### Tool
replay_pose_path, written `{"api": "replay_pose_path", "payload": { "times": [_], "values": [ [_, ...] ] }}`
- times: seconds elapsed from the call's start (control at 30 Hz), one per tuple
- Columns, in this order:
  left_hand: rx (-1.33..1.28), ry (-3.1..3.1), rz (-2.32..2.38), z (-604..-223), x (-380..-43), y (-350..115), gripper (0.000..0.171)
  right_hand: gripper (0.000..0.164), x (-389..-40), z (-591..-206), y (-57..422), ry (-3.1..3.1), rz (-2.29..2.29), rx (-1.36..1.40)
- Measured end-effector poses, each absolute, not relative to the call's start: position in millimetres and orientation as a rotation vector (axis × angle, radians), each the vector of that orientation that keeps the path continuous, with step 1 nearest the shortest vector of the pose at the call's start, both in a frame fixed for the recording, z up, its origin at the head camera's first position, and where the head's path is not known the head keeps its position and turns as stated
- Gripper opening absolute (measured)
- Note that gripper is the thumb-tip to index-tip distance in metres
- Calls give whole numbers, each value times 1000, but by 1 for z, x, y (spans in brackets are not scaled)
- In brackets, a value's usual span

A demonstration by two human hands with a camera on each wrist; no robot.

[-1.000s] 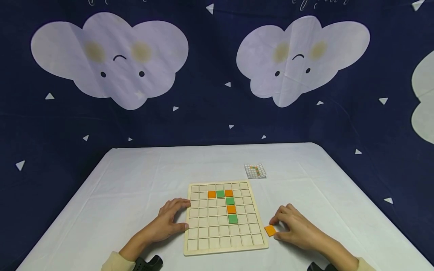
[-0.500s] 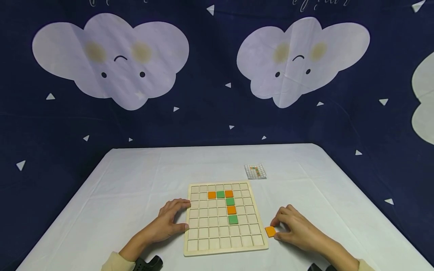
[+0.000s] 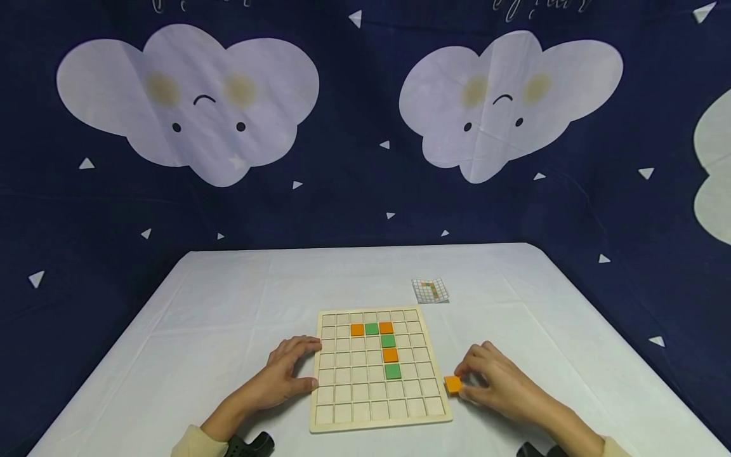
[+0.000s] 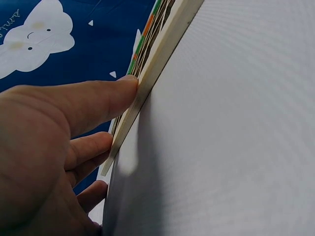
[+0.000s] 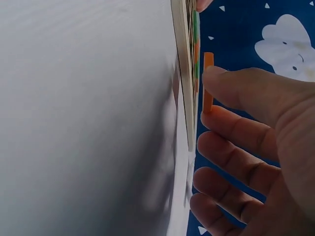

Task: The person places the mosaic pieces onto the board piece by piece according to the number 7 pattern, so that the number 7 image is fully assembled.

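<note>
A wooden grid board (image 3: 352, 391) lies on the white table, with orange and green square tiles set in some of its cells. Those tiles form a bent line, from an orange tile (image 3: 356, 330) in the upper part down to a green tile (image 3: 393, 371). At the board's left edge, my left hand (image 3: 280, 373) touches the rim with thumb and fingertips, the fingers fairly straight. My right hand (image 3: 502, 384) pinches a loose orange tile (image 5: 208, 81) between thumb and index finger, just off the board's right edge. In the right wrist view this tile is raised above the table.
Behind the board's top right corner lies a small card (image 3: 431, 291) printed with a grid and a coloured pattern. The white-covered table (image 3: 228, 285) ends at a dark blue cloth (image 3: 354, 216) with clouds and triangles. Dark devices sit at both wrists.
The orange tile in my right hand has turned slightly and shifted a little up and left in the head view. My left hand and the board have stayed in place.
</note>
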State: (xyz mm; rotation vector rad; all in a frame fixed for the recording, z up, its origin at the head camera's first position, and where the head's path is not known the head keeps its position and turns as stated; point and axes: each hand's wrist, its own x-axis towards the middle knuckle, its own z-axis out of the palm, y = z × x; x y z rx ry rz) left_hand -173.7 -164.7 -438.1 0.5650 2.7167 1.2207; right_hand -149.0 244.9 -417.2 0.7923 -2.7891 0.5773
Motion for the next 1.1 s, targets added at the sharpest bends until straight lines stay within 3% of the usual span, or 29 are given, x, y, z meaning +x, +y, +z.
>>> {"api": "replay_pose_path", "payload": {
  "times": [1.1],
  "values": [
    [606, 2723, 1222, -439, -174, -165, 58, 22, -164, -407, 199, -2735, 584, 825]
  ]
}}
